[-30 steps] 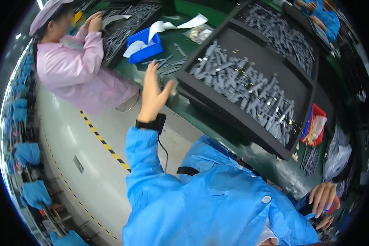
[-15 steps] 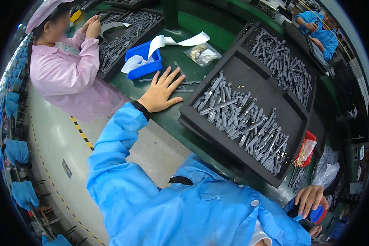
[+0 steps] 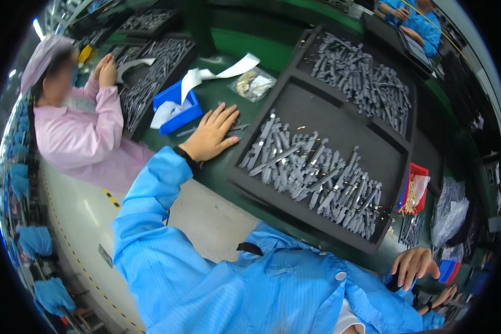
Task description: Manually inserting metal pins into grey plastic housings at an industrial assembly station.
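My left hand (image 3: 210, 134) lies palm down on the green table (image 3: 214, 173), fingers stretched out. It partly covers a few slim grey plastic parts (image 3: 238, 129). A blue bin (image 3: 195, 113) with white paper strip (image 3: 185, 88) in it stands just beyond that hand. To the right sits a black tray (image 3: 312, 104) bearing a heap of grey plastic parts (image 3: 323, 177) with shiny metal bits. At the lower right my right hand (image 3: 413, 267) hangs in the air near the table edge, fingers loosely bent and apart, with nothing visible in it.
A clear bag of brass-coloured pieces (image 3: 253, 84) lies behind the blue bin. A red bin (image 3: 418, 192) and crumpled clear plastic (image 3: 451, 209) are on the right. A co-worker in pink (image 3: 78, 128) sits left. Another person's hand (image 3: 444, 295) shows at lower right.
The whole view has shifted and turned slightly. My left hand has slid a little forward over the grey parts, its fingers now closer together. My right hand stays near the same place.
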A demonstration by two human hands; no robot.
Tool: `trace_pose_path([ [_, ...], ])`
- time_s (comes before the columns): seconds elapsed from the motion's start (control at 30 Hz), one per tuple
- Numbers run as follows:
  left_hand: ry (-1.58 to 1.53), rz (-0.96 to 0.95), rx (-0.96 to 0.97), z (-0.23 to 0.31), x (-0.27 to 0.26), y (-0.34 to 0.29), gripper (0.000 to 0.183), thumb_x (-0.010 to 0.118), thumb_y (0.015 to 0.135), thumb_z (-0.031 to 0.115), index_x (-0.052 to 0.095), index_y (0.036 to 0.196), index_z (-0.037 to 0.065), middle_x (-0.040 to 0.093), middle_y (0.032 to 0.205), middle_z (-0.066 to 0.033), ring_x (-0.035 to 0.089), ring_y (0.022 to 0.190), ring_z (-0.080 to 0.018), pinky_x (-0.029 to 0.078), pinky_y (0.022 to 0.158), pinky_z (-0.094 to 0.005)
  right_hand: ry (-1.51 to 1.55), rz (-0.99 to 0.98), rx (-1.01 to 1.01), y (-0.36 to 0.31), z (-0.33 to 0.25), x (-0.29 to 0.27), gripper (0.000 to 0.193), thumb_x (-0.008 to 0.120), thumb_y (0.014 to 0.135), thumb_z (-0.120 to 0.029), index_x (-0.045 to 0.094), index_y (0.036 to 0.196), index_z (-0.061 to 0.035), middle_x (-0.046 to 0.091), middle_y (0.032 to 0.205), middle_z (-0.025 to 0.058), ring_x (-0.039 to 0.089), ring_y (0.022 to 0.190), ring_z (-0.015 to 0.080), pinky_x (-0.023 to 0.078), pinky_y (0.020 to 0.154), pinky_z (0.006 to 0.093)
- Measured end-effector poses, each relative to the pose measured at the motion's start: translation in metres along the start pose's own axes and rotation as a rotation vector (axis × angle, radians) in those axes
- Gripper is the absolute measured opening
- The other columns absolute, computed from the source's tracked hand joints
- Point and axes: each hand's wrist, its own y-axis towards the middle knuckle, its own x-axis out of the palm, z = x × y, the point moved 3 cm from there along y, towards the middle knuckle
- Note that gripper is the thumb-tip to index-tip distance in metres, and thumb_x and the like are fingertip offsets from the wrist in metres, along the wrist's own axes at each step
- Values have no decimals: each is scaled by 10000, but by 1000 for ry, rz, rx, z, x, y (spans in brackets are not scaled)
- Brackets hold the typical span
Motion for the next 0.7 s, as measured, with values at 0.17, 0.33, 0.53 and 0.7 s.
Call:
trace_pose_path([
  [0.17, 62, 97, 45, 8, 3, 5, 477, 664, 789, 196, 484, 1190, 14, 451, 1192, -190, 427, 1147, -368, 358, 957, -450, 25, 27, -35, -15, -3, -3, 628, 473, 951, -471, 487, 1326, 33, 655, 1056, 292, 627, 1023, 403, 397, 959, 530],
  [0.33, 200, 88, 130, 4, 6, 15, 313, 544, 758, 94, 506, 1052, -4, 475, 1030, -176, 468, 982, -345, 378, 830, -434, 59, 32, -104, -27, -2, -2, 645, 478, 941, -471, 484, 1315, 55, 644, 1043, 322, 622, 1001, 418, 383, 958, 542],
  [0.53, 49, 103, 167, -17, 30, 5, 374, 512, 784, 107, 488, 1116, -62, 509, 1162, -251, 507, 1083, -397, 417, 952, -426, 72, 64, -124, -53, -2, 6, 653, 485, 936, -474, 484, 1311, 61, 646, 1038, 316, 626, 976, 421, 378, 942, 564],
  [0.7, 132, 199, 202, -6, 20, 19, 343, 506, 798, 103, 476, 1104, -49, 530, 1137, -230, 517, 1094, -381, 424, 957, -417, 58, 110, -107, -63, -7, 10, 639, 490, 942, -482, 498, 1306, 43, 672, 972, 292, 639, 957, 404, 398, 921, 561],
])
